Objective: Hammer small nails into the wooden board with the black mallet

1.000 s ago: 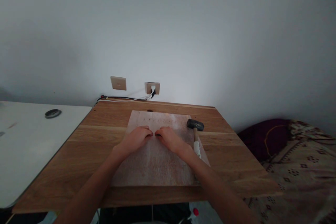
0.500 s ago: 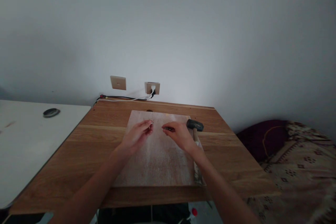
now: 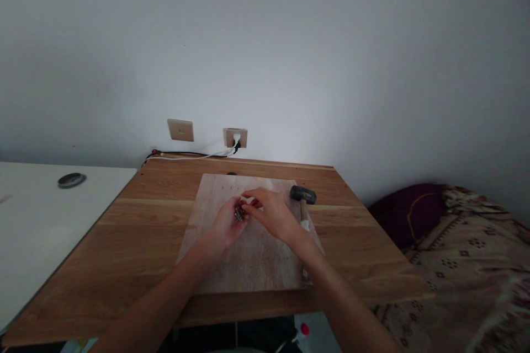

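Over the wooden board [image 3: 256, 265], my left hand [image 3: 226, 225] is closed, palm up, around a small cluster of shiny metal pieces that look like nails [image 3: 239, 212]. My right hand [image 3: 271, 210] meets it from the right, fingers pinched at the cluster. What sits between the right fingertips is hidden. Just right of that hand lies a hammer [image 3: 303, 194] with a black head, its handle running toward me along the board's right edge and partly covered by my right forearm. Tiny dark marks dot the board's far part, too small to make out.
The board rests on a wooden table [image 3: 136, 248]. Behind it, cables [image 3: 190, 154] run to a wall socket [image 3: 235, 138]. On the left, a white table [image 3: 53, 220] carries a round dark object [image 3: 71, 180]. Patterned fabric [image 3: 464, 265] lies to the right.
My hands were apart above the board; now they have come together, the right moving left onto the cluster in my left hand. The view has shifted slightly.
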